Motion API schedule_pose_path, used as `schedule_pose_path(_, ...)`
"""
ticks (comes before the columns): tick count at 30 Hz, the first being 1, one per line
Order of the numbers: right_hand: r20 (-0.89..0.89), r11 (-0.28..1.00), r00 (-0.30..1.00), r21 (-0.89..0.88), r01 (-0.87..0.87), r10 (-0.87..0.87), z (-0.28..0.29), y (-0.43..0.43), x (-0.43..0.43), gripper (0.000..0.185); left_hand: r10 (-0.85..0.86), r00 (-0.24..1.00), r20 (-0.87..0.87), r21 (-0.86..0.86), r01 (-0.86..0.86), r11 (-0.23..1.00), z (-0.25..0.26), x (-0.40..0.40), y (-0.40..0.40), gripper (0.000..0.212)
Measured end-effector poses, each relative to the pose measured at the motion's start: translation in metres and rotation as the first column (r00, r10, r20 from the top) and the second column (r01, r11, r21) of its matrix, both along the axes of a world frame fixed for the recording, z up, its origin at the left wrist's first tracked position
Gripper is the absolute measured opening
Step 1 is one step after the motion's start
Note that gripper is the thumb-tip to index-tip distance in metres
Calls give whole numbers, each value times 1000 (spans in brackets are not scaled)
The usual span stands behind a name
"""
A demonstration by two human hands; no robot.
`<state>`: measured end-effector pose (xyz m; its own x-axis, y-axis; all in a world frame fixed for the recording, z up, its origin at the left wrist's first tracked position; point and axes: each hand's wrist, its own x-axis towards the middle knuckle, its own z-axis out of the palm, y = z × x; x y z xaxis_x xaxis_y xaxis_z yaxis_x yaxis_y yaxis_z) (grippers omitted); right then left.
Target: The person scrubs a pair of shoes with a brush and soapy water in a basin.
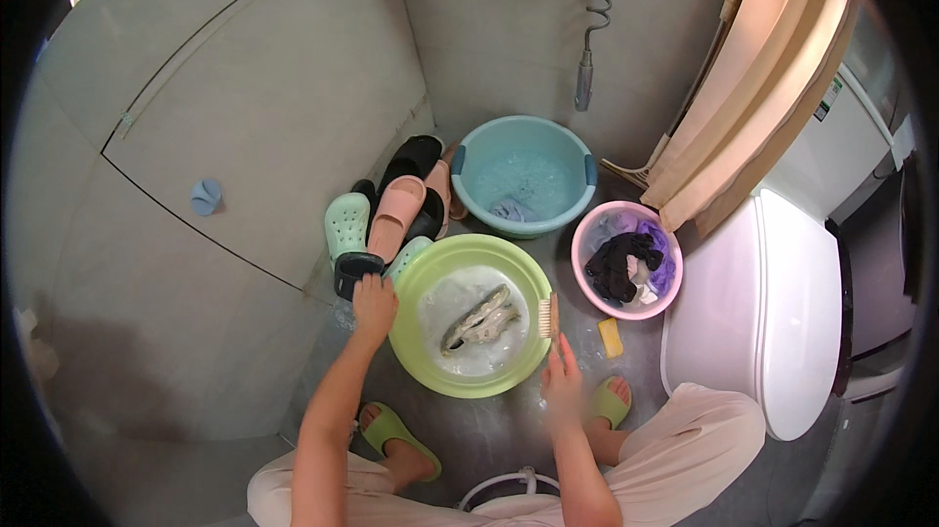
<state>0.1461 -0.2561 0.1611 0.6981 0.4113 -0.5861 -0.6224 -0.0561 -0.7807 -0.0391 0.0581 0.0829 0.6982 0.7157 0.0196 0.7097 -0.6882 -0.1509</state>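
Observation:
My left hand (374, 309) has its fingers over the near edge of a black slipper (349, 271), left of the green basin. My right hand (563, 382) holds a wooden scrub brush (554, 321), its pale bristles facing left at the basin's right rim. In the light green basin (420, 371), a wet greyish shoe (469, 325) lies in cloudy, soapy water. Beyond my left hand, pink slippers (397, 215), mint-green clogs (347, 226) and other black slippers (412, 160) are piled against the wall.
A blue basin (524, 226) holds water and a cloth. Beside it, a pink basin (629, 313) contains wet dark and purple clothes (623, 263). A yellow sponge or soap bar (610, 338) lies on the floor. The white toilet (796, 336) and a beige curtain (763, 86) border the right side.

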Motion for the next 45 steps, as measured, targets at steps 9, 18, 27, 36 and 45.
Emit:
schedule_pose_path(9, -55, 995, 995, 59, -81, 84, -29, -14, -1, 47, 661, 748, 53, -550, -531, 645, -69, -30, -107, 63)
schedule_pose_path(18, -63, 998, 998, 54, -15, 19, -40, -24, 3, 48, 235, 905, -354, -502, -396, 769, 0, 7, -134, 44)
schedule_pose_path(27, -5, 968, 977, -135, 211, -214, -65, -61, 29, 38, 287, 956, 66, -688, -165, 707, -125, 77, -150, 75)
schedule_pose_path(36, 613, 542, 701, -751, 376, 364, -222, -54, 68, 67, 207, 960, -187, -611, -278, 741, -133, 121, -182, 89)
schedule_pose_path(45, 449, 452, 829, -848, 277, 334, -232, -51, 55, 68, 257, 954, -153, -641, -293, 709, -131, 120, -176, 83)
